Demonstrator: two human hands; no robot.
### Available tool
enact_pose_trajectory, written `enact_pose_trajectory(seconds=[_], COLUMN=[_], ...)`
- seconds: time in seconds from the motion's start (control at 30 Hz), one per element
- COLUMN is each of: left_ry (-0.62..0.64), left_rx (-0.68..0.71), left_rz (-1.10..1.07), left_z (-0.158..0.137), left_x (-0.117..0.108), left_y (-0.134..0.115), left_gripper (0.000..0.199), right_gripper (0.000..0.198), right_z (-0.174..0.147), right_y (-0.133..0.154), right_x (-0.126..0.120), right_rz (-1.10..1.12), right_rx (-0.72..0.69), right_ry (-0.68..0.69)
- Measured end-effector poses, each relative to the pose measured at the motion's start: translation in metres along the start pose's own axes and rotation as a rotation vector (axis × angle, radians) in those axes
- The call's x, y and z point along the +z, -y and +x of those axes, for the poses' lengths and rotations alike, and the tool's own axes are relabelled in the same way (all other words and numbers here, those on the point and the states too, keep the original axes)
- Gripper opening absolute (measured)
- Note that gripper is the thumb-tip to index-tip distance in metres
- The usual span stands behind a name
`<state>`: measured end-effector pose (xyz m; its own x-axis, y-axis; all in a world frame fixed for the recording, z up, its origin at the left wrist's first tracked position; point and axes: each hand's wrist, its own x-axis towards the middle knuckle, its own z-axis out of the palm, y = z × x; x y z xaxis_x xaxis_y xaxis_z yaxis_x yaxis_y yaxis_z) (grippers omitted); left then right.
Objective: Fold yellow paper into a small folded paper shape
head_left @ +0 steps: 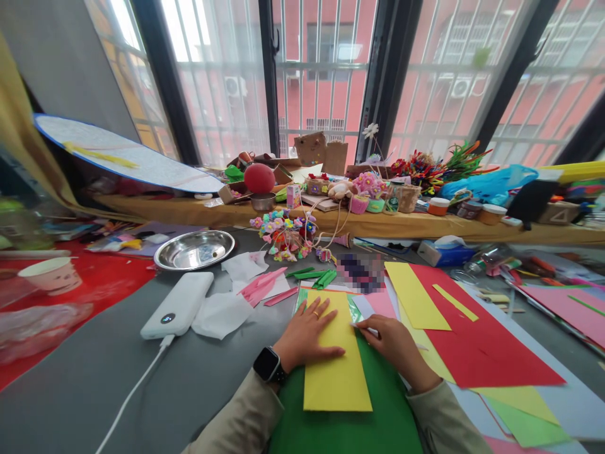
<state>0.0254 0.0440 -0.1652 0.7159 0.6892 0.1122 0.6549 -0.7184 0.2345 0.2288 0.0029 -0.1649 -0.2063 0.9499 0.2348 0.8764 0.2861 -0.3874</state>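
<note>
At the near edge of a crowded craft surface point(94, 378), a yellow paper sheet point(336, 372) is being pressed flat over a green sheet point(350, 429) by two bare hands. The left hand point(307, 334) is being laid open, palm down, fingers spread across the yellow sheet's upper left part — a ring and a wristwatch point(268, 364) are showing. The right hand point(394, 343) is being held at the sheet's right edge, its fingers loosely curled, with the fingertips appearing to pinch that edge near the upper corner; whether anything thin is being gripped between them cannot be told.

For the step to be done well, in judgement, the sheet is best being kept from sliding by steady downward pressure from the flat left hand, while the edge is being guided in line with the green sheet beneath, so that no skew is being introduced.

Red paper point(477, 353) and further yellow sheets are lying just to the right — a white power bank point(179, 306) with its cable, crumpled tissue point(221, 314) and a steel bowl point(195, 250) are lying to the left.
</note>
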Motion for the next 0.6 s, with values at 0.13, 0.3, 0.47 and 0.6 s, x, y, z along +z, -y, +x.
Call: enact_pose_trajectory(seconds=[0.13, 0.3, 0.47, 0.6], left_ry=[-0.007, -0.001, 0.009, 0.017], left_rx=[0.003, 0.001, 0.002, -0.002], left_rz=[0.001, -0.001, 0.002, 0.011], left_z=[0.000, 0.000, 0.000, 0.000], left_x=[0.001, 0.003, 0.001, 0.000], left_y=[0.001, 0.001, 0.002, 0.001], left_gripper=[0.078, 0.077, 0.078, 0.077], right_gripper=[0.023, 0.020, 0.019, 0.017], right_z=[0.001, 0.001, -0.003, -0.005], right_y=[0.001, -0.002, -0.001, 0.003], right_x=[-0.001, -0.003, -0.007, -0.011], right_rz=[0.021, 0.052, 0.093, 0.084], right_rx=[-0.013, -0.030, -0.039, -0.038], right_ry=[0.005, 0.055, 0.081, 0.091])
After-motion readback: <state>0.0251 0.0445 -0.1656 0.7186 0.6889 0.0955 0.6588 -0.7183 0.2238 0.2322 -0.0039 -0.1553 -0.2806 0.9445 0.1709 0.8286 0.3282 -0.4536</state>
